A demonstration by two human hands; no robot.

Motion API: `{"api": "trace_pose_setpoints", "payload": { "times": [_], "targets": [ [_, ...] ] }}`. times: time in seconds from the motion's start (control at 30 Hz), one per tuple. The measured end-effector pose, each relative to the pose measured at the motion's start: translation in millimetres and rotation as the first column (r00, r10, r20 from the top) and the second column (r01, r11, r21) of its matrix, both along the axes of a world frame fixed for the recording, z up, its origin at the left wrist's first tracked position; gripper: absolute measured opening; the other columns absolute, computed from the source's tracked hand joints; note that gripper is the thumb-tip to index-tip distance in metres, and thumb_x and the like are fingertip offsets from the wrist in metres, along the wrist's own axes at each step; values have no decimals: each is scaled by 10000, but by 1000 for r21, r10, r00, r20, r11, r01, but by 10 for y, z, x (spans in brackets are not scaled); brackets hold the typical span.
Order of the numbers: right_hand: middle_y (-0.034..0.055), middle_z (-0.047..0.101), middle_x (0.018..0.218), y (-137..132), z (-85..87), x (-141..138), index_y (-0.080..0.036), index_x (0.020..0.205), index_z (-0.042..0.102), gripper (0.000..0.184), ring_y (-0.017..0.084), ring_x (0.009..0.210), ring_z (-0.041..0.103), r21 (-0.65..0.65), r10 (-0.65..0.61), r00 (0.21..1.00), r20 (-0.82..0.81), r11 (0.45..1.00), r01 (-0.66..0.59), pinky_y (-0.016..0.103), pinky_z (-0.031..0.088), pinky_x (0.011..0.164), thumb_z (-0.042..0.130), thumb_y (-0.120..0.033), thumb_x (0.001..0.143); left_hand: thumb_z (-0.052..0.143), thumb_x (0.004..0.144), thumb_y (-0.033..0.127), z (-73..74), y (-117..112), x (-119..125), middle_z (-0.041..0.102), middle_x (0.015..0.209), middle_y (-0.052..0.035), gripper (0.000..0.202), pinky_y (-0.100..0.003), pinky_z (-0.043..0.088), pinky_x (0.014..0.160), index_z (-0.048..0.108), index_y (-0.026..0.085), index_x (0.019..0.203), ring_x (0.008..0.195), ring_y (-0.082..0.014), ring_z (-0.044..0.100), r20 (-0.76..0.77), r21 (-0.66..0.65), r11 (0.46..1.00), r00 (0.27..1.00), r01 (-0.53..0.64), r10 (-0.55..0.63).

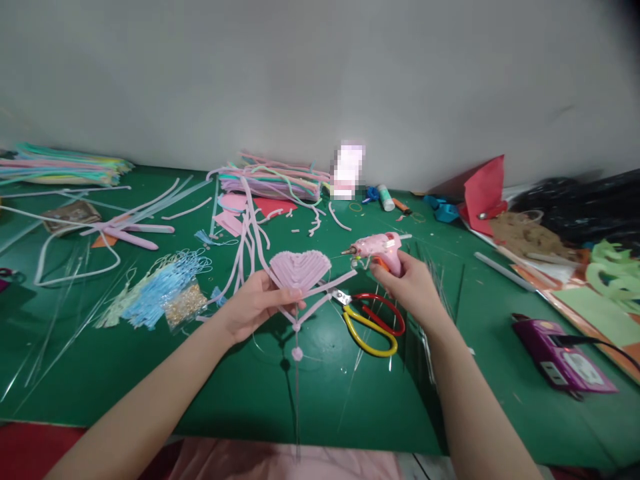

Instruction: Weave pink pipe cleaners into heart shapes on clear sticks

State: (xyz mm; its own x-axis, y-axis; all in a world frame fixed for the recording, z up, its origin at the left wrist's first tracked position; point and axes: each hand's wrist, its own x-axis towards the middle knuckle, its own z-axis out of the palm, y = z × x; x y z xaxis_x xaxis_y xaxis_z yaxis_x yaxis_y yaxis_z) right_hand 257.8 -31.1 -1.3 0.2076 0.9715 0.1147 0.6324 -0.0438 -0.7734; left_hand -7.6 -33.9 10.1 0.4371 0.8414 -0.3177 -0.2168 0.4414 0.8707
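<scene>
My left hand (260,303) grips a pale pink heart (303,267) built from rows of fuzzy pipe cleaner, its thumb pressed on the lower part. Loose pipe-cleaner ends stick out to the right of the heart, and a thin stem with a small pink knot (297,354) hangs below. In my right hand (407,283) is a pink glue gun (377,247), its nozzle pointing left, a little apart from the heart. Scissors (373,327) with one red and one yellow handle lie on the table between my hands.
Bundles of coloured pipe cleaners (275,183) lie at the back. Blue tassels (163,287) and a bag of gold beads (185,305) sit at left. A purple device (563,357) with a black cable lies at right on the green table (240,393).
</scene>
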Motion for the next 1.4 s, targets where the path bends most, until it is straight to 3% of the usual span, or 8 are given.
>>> {"api": "trace_pose_setpoints", "payload": {
  "times": [0.2, 0.47, 1.4],
  "targets": [
    [-58, 451, 531, -36, 50, -22, -175, 739, 549, 229, 99, 472, 385, -26, 132, 988, -84, 991, -134, 240, 291, 469, 611, -396, 741, 832, 599, 243, -11, 7, 7, 675, 672, -27, 321, -198, 511, 587, 681, 110, 849, 595, -109, 617, 0, 2, 1000, 1000, 5, -5],
    [-58, 438, 556, -55, 76, -63, -172, 745, 553, 201, 94, 488, 368, -59, 192, 978, -86, 979, -197, 239, 289, 474, 589, -370, 751, 819, 630, 225, -38, 10, 8, 684, 716, -27, 307, -188, 509, 596, 684, 113, 881, 622, -107, 632, 10, 6, 1000, 1000, 19, -19],
    [-54, 436, 544, -66, 63, -48, -175, 723, 532, 194, 87, 481, 364, -62, 223, 974, -49, 972, -226, 230, 275, 466, 577, -357, 774, 809, 642, 178, -67, 24, 8, 692, 726, -26, 324, -195, 518, 586, 655, 104, 918, 623, -113, 644, 43, 6, 999, 998, 41, -41]
  ]
}}
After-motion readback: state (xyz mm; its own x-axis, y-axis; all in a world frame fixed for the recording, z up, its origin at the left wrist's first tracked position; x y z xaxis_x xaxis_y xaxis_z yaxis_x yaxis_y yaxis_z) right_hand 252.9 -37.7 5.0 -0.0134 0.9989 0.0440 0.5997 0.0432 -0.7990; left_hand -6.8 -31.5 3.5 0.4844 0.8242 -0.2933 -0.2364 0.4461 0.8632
